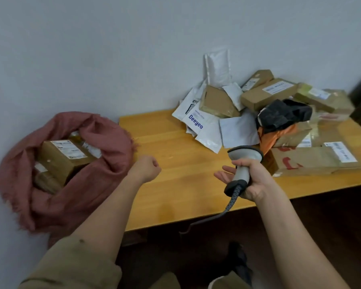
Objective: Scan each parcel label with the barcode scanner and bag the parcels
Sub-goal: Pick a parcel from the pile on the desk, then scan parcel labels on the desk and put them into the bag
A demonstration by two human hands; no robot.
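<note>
Pink bag [71, 184] at nine o'clock already holds boxes; right hand [252, 180] grips the scanner [243, 163], left hand [147, 167] curled empty, likely fetching the next parcel from the two o'clock pile [269, 113].

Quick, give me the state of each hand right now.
Left hand: curled into a fist, holding nothing, over the table.
Right hand: holding the barcode scanner by its handle, index and middle fingers extended.

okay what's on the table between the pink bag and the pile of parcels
Only bare wooden table between the pink bag and the parcel pile, with the empty left hand hovering there, per the head view.
</note>
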